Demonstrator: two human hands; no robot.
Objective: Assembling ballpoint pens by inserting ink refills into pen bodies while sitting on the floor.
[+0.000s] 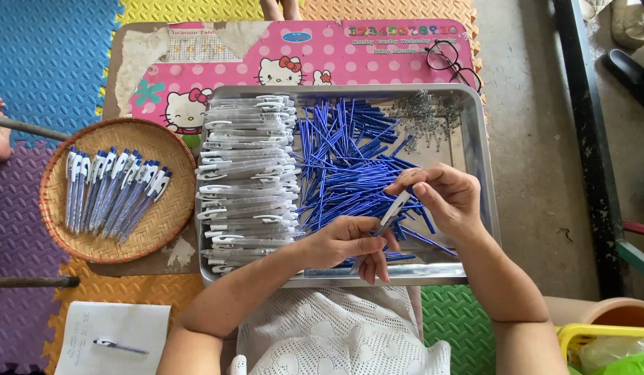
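Head view: I looked straight down at a low table and my two bare hands, lower centre of the frame.
Left hand (349,242): my fingers were curled and pinched round the lower end of a slim clear-and-white plastic pen barrel (389,217).
Right hand (443,196): my fingertips were pressed together on the upper tip of the same pen barrel, just right of centre.
Pen barrel: it lay tilted between both hands, above the near right part of the tray.
Tray: a shallow rectangular steel tray (486,173) filled the middle of the frame.
Tray left: a stacked row of clear plastic pen barrels with white clips (249,173).
Tray middle: a loose heap of thin blue ink refills (346,156), touching the stack.
Tray upper right: a small pile of tiny metal springs (426,114).
Left of frame: a round woven basket (155,229) held finished blue-and-white pens (113,191) side by side.
Upper right: dark-rimmed spectacles (450,59) on a pink dotted table top (377,59).
Lower left: a white paper sheet (113,326) with one pen (119,345) on it.
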